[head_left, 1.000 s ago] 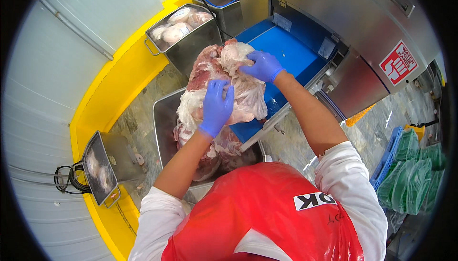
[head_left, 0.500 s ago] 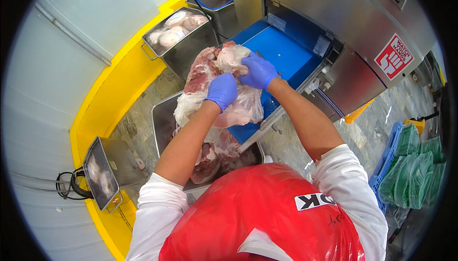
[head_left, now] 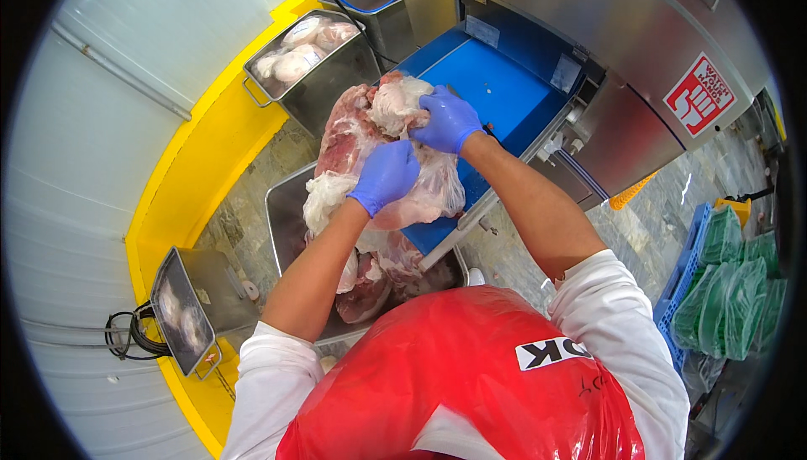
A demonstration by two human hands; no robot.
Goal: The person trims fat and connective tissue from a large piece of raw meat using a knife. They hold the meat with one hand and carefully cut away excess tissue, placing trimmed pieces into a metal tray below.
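Observation:
My left hand (head_left: 386,176), in a blue glove, has its fingers curled onto the whitish plastic wrap around a large raw meat piece (head_left: 340,132). My right hand (head_left: 448,121), also gloved, grips the pale wrapped upper part of the same piece. The meat rests over the near end of a blue conveyor belt (head_left: 489,73), partly above a steel bin (head_left: 286,212) that holds more raw meat (head_left: 360,292). The plastic and my hands hide part of the meat.
Beyond it stand a bin of bagged meat (head_left: 298,60) and another steel bin (head_left: 378,27). A smaller bin (head_left: 183,321) sits at left by the yellow kerb (head_left: 164,233). A stainless machine (head_left: 622,157) borders the belt; green wrapped items (head_left: 719,309) in a blue crate lie at right.
My left hand's fingers have closed onto the wrap and moved slightly right. My right hand has shifted a little, its fingers curling further onto the top of the meat.

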